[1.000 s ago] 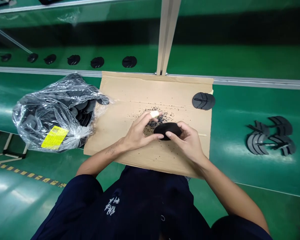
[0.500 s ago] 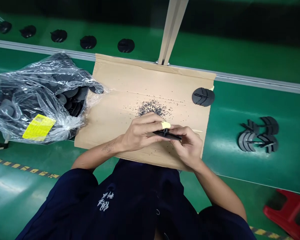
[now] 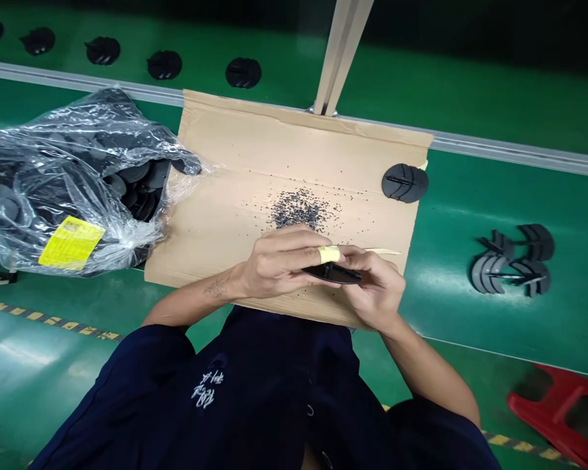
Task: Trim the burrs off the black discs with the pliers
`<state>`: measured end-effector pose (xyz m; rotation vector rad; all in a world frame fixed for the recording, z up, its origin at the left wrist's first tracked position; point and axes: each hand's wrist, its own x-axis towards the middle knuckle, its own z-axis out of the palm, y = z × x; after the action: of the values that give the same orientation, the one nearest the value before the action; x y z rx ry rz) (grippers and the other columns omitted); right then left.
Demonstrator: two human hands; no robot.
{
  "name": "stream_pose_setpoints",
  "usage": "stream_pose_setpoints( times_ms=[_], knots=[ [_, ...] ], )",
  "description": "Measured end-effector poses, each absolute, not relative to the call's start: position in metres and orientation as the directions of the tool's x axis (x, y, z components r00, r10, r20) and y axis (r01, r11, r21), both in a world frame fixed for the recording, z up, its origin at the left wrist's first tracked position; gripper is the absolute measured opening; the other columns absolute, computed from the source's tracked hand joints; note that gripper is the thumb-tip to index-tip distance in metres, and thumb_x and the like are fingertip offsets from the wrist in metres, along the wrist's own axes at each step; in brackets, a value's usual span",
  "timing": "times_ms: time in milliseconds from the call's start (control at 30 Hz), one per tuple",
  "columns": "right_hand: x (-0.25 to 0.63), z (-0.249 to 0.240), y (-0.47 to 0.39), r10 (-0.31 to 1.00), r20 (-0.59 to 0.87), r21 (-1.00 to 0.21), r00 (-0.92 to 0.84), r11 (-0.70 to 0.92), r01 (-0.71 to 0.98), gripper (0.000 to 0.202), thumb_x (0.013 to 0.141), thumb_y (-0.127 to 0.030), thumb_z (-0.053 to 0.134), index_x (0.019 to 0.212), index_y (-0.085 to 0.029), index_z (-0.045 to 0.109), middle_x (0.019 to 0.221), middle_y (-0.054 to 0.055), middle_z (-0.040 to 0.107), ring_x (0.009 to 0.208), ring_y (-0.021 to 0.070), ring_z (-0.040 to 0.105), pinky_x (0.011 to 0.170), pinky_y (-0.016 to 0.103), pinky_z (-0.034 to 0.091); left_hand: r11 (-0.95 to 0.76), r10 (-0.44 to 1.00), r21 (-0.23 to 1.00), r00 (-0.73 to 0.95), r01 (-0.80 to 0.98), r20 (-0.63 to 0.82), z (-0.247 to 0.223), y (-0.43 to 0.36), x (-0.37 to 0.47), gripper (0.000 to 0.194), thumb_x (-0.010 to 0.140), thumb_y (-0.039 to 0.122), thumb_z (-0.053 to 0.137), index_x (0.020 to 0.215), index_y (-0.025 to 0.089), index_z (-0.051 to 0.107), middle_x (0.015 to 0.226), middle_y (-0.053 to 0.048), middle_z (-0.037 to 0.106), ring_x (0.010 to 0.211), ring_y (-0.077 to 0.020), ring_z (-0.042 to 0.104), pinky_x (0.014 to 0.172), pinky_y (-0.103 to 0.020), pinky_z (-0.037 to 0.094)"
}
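Observation:
My left hand (image 3: 279,264) and my right hand (image 3: 376,284) hold one black disc-shaped part (image 3: 336,273) between them, above the near part of a cardboard sheet (image 3: 215,209). Yellow tape is wrapped round a finger of my left hand, which grips the disc's left side. The fingers of my right hand close on its right side. Just beyond my hands lies a scatter of small black bits (image 3: 301,209). A ribbed black disc (image 3: 404,183) rests at the cardboard's right edge.
On the left, a clear plastic bag (image 3: 78,189) holds several black discs. Several black parts (image 3: 514,258) stand on the green table (image 3: 451,313) at right. More discs (image 3: 244,72) line the far side, left of a metal post (image 3: 340,59). A red stool (image 3: 558,408) is at lower right.
The disc in my hands has tilted, so more of its face shows. My hands have moved slightly, and the whole view has shifted a little.

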<state>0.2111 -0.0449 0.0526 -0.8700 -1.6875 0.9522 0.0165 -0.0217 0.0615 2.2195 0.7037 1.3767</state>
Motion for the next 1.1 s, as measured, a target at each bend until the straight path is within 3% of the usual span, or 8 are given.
stream_pose_setpoints(
  times_ms=[167,500,567,667,733,833,933,1100],
  knots=[
    [0.212,0.054,-0.044,0.888,0.375,-0.907,-0.266,0.411,0.092,0.013,0.089,-0.02,0.074,0.087,-0.023,0.062,0.101,0.006,0.079,0.089,0.0192,0.077,0.076,0.031,0.064,-0.786,0.611,0.593,0.36,0.174,0.705,0.063,-0.023,0.017,0.015,0.094,0.027,0.071,0.103,0.015,0.072,0.094,-0.008,0.076,0.083,-0.0145,0.071,0.073,-0.03,0.06],
    [0.218,0.051,-0.046,0.913,0.281,-0.936,-0.297,0.329,0.128,0.013,0.093,-0.034,0.071,0.093,-0.024,0.063,0.099,0.005,0.078,0.088,0.0193,0.075,0.079,0.034,0.063,-0.689,0.702,0.709,0.381,0.149,0.602,0.061,-0.027,0.02,0.027,0.092,0.038,0.072,0.112,0.019,0.074,0.099,-0.007,0.075,0.095,-0.0167,0.069,0.084,-0.032,0.059],
    [0.235,0.048,-0.045,0.861,0.289,-0.852,-0.42,0.431,0.298,0.025,0.092,-0.04,0.07,0.111,-0.024,0.065,0.115,0.01,0.075,0.106,0.0251,0.073,0.093,0.042,0.061,-0.601,0.772,0.786,0.361,0.147,0.522,0.06,-0.029,0.013,0.023,0.095,0.032,0.069,0.114,0.02,0.074,0.101,-0.007,0.076,0.095,-0.0155,0.07,0.083,-0.03,0.059],
    [0.271,0.038,-0.045,0.84,0.19,-0.578,-0.508,0.514,0.634,0.062,0.09,-0.054,0.069,0.14,-0.022,0.056,0.143,0.019,0.06,0.138,0.0381,0.053,0.112,0.06,0.046,-0.424,0.894,0.876,0.262,0.229,0.364,0.056,-0.033,-0.003,0.025,0.092,0.033,0.073,0.113,0.019,0.075,0.099,-0.006,0.077,0.086,-0.0129,0.071,0.077,-0.024,0.06],
    [0.291,0.029,-0.047,0.868,0.109,-0.43,-0.485,0.481,0.764,0.075,0.09,-0.06,0.065,0.149,-0.018,0.047,0.148,0.024,0.053,0.142,0.0436,0.046,0.111,0.066,0.044,-0.333,0.938,0.902,0.193,0.274,0.288,0.051,-0.034,-0.011,0.027,0.09,0.035,0.075,0.111,0.018,0.075,0.099,-0.006,0.078,0.083,-0.0122,0.072,0.075,-0.023,0.06],
    [0.306,0.019,-0.051,0.871,0.063,-0.33,-0.487,0.479,0.814,0.065,0.095,-0.051,0.061,0.146,-0.014,0.05,0.136,0.026,0.058,0.13,0.0432,0.055,0.099,0.063,0.051,-0.341,0.934,0.894,0.208,0.29,0.289,0.044,-0.033,-0.012,0.024,0.089,0.034,0.076,0.105,0.016,0.076,0.095,-0.006,0.078,0.082,-0.012,0.071,0.074,-0.022,0.06],
    [0.303,0.025,-0.05,0.862,0.125,-0.354,-0.491,0.501,0.79,0.048,0.097,-0.039,0.06,0.139,-0.018,0.056,0.123,0.02,0.063,0.113,0.0356,0.063,0.09,0.053,0.057,-0.45,0.88,0.854,0.292,0.261,0.375,0.045,-0.03,-0.006,0.022,0.089,0.029,0.077,0.106,0.016,0.076,0.096,-0.007,0.077,0.086,-0.0127,0.071,0.076,-0.023,0.06],
    [0.284,0.066,-0.046,0.849,0.253,-0.552,-0.464,0.521,0.651,0.042,0.098,-0.031,0.053,0.14,-0.021,0.055,0.115,0.015,0.062,0.104,0.0289,0.065,0.083,0.043,0.059,-0.564,0.802,0.803,0.359,0.193,0.477,0.054,-0.027,0.003,0.022,0.088,0.023,0.077,0.109,0.014,0.076,0.099,-0.008,0.078,0.09,-0.0125,0.073,0.081,-0.024,0.061]
  ],
)
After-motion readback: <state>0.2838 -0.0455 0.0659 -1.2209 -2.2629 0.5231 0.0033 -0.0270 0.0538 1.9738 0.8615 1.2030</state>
